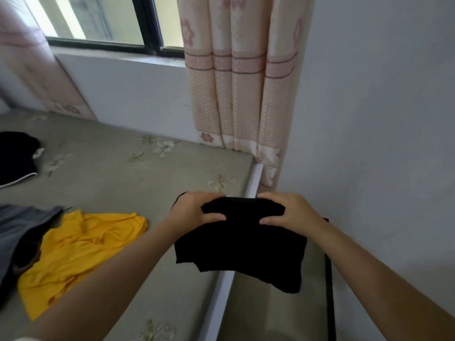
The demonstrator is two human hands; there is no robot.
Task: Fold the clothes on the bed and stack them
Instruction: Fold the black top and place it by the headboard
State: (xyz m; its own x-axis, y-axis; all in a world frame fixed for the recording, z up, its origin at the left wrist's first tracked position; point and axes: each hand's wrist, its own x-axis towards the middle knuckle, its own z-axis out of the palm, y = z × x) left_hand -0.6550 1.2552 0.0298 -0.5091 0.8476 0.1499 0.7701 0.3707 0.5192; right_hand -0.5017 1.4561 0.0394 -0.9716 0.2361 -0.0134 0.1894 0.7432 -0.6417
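Both hands held a folded black cloth garment (240,238) in the air above the right edge of the bed (123,168), which was covered with a grey sheet printed with pale flowers. The left hand (194,211) gripped the garment's upper left corner, its fingers (209,196) curled over the top fold and the thumb pressed against the near face. The right hand (289,211) gripped the upper right corner in the same manner, fingers wrapped over the top and thumb on the near side. The two hands were near each other, with only a short stretch of the fold showing between them. The lower part of the garment hung loose below the hands, partly over the bed's white side rail (221,303) and the gap beside the wall.

To the left on the bed lay a crumpled bright yellow fabric garment (81,252), spread out flat in places. A grey cloth garment (22,232) lay just beside it and overlapped its left edge. Farther back at the left edge of the view lay another black garment with a thin white trim (16,158), well apart from the yellow one (its shape could not be made out).

Behind the bed hung a pink-and-cream flowered curtain (241,82) beside a dark-framed window (118,25).
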